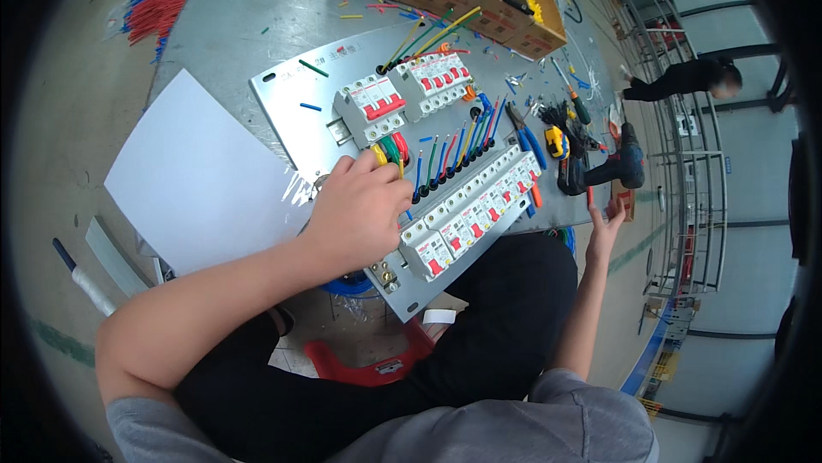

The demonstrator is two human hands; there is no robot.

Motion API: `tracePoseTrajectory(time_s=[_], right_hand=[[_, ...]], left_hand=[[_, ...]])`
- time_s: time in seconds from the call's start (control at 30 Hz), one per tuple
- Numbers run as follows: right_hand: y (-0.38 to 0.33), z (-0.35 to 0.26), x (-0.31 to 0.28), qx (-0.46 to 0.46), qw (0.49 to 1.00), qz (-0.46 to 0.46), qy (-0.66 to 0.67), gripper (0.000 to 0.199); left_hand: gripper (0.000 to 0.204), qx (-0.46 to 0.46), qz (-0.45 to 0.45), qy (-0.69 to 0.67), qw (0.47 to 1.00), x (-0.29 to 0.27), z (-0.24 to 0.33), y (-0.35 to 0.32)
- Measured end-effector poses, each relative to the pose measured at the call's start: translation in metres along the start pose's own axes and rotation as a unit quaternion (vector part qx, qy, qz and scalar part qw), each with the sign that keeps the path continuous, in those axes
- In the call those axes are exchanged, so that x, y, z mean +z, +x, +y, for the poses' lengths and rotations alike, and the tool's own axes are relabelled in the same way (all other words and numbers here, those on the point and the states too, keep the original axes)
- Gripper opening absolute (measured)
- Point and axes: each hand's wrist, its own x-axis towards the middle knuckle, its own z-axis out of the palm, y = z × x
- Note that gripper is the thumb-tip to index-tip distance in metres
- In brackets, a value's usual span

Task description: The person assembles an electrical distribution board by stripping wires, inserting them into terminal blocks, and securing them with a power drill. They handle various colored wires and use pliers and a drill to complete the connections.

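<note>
Yellow wire [379, 155] under left hand [360, 206] fingers [398, 193], below red-switched breakers [371, 107].

The left hand [360, 206] lies knuckles-up over the near left part of the metal mounting plate [300, 116], fingers curled and bunched together at their tips, its bare forearm bent in from the lower left. The right hand [606, 225] hovers off the plate's right end, fingers loosely spread, forearm rising straight from below.
</note>
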Motion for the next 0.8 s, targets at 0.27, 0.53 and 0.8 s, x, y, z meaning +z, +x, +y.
tracePoseTrajectory(time_s=[0.27,0.53,0.8], right_hand=[[0.045,-0.013,0.061,-0.034,0.955,-0.049,0.292,0.071],[0.108,-0.028,0.027,0.046,0.932,-0.003,0.359,0.012],[0.02,-0.278,-0.068,-0.066,0.932,-0.333,0.129,0.071]], left_hand=[[0.01,-0.129,-0.058,-0.056,0.988,-0.006,0.016,0.005],[0.01,-0.114,-0.071,-0.083,0.988,-0.004,0.015,0.01],[0.01,-0.125,-0.04,-0.091,0.987,-0.004,0.012,0.004]])
